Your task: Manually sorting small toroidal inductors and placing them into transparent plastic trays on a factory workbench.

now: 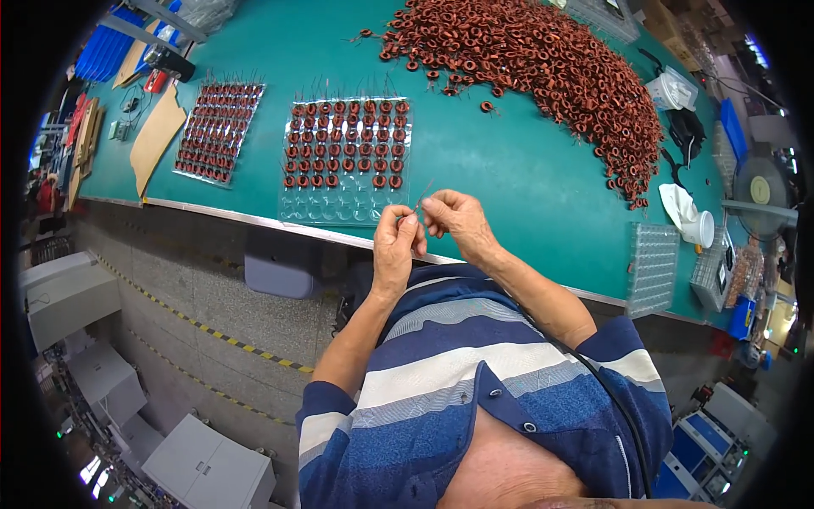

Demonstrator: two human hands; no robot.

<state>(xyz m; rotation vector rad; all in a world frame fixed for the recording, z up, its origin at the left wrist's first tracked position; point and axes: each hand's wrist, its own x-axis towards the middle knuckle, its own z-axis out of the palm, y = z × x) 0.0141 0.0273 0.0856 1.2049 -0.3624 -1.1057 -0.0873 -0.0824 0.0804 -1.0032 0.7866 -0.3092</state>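
My left hand and my right hand meet in front of me near the table's front edge. Their fingertips pinch a small wound ring coil; its thin wire lead sticks up between them, while its body is mostly hidden. Just beyond my left hand lies a clear plastic tray with round pockets. Reddish-brown ring coils with upright wire leads fill its far rows and part of a nearer row; the pockets closest to me hold none.
A big heap of loose ring coils spreads over the green table at the far right. A second filled tray and cardboard lie left. An unfilled clear tray, white cup and tape reel are right.
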